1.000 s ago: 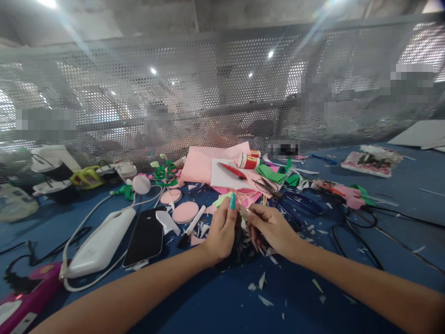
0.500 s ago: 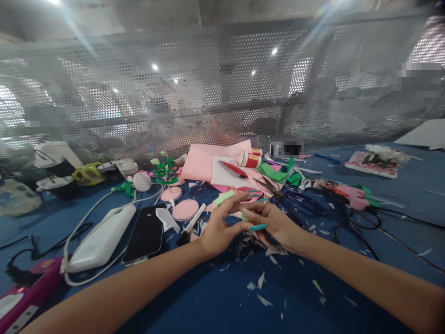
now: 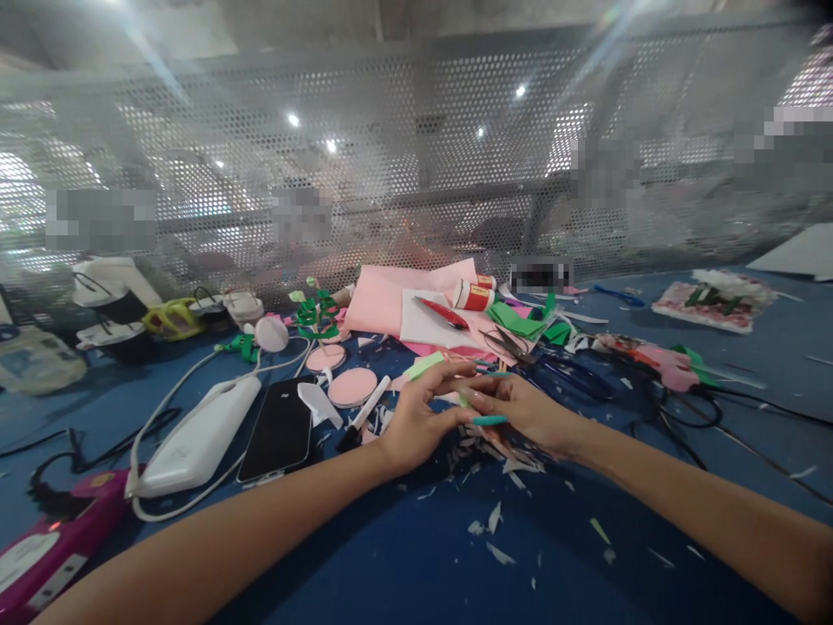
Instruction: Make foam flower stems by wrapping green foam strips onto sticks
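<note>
My left hand [image 3: 420, 421] and my right hand [image 3: 530, 412] meet over the blue table [image 3: 403, 555], among paper scraps [image 3: 493, 518]. Between their fingertips sits a small pale green piece [image 3: 463, 399]. The left thumb and the teal-nailed fingers close around it from the left. My right fingers are curled and pinch it from the right. Just beyond the hands lie a light green strip [image 3: 423, 365] and black scissors [image 3: 514, 347].
A black phone [image 3: 277, 430], a white power bank [image 3: 199, 438] with its cable and pink foam circles [image 3: 351, 386] lie at the left. Pink paper [image 3: 383, 299], a glue tube [image 3: 472, 297] and green paper [image 3: 517, 321] lie behind. Black cables [image 3: 677, 408] run at the right. A pink glue gun [image 3: 39, 555] is near left.
My left hand has turned from upright to fingers stretched toward the right hand. Both hands stay together over the scraps and have shifted slightly away from me.
</note>
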Action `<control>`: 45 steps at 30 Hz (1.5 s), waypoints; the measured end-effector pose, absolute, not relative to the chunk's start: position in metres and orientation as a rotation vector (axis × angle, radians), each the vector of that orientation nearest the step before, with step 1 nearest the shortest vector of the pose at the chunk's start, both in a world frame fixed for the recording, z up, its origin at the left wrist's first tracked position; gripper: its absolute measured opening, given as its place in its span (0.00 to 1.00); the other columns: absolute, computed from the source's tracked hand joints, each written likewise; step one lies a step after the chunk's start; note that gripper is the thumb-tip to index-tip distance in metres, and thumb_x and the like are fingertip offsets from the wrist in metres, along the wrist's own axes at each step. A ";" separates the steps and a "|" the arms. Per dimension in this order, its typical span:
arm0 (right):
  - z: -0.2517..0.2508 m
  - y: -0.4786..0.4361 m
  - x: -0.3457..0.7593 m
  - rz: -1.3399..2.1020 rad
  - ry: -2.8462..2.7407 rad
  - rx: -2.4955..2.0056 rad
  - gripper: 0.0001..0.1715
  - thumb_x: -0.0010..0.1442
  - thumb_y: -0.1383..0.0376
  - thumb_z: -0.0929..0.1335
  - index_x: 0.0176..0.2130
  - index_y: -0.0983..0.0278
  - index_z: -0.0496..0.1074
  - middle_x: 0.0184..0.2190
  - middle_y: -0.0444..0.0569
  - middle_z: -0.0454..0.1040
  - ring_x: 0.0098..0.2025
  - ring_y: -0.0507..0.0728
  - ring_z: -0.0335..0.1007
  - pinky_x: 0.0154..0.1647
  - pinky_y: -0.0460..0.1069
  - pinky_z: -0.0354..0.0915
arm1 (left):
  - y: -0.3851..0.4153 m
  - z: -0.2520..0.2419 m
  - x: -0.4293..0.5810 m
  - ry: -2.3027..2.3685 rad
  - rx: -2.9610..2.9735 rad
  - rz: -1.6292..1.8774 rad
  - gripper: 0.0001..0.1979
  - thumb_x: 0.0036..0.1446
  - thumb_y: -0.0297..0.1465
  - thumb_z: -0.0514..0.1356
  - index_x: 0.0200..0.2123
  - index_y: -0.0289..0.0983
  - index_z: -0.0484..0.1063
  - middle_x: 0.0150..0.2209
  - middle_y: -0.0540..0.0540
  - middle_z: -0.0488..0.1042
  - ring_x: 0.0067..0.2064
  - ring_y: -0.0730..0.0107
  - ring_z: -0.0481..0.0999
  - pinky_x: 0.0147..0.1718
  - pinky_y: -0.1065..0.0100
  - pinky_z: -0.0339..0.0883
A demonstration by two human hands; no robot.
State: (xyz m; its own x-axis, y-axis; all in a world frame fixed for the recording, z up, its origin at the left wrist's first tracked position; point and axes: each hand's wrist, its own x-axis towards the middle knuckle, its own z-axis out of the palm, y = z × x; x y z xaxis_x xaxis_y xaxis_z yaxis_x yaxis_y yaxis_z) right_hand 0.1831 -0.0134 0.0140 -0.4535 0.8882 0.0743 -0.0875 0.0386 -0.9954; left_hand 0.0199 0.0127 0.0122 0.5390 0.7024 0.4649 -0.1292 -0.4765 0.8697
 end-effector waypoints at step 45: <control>0.015 -0.010 0.187 1.332 -1.639 -0.979 0.27 0.53 0.44 0.64 0.28 0.66 0.68 0.13 0.43 0.69 0.12 0.48 0.63 0.12 0.41 0.60 | 0.019 0.008 0.025 0.455 1.688 1.050 0.23 0.44 0.25 0.66 0.47 0.35 0.68 0.44 0.40 0.76 0.50 0.59 0.73 0.48 0.59 0.68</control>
State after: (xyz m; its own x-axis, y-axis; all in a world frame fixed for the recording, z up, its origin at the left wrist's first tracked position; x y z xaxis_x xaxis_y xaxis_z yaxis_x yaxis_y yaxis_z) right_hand 0.1872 -0.0102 0.0147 -0.3888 0.9152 0.1060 0.0836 0.1496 -0.9852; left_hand 0.0250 0.0195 0.0084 0.5431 0.7274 0.4194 -0.1908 -0.3795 0.9053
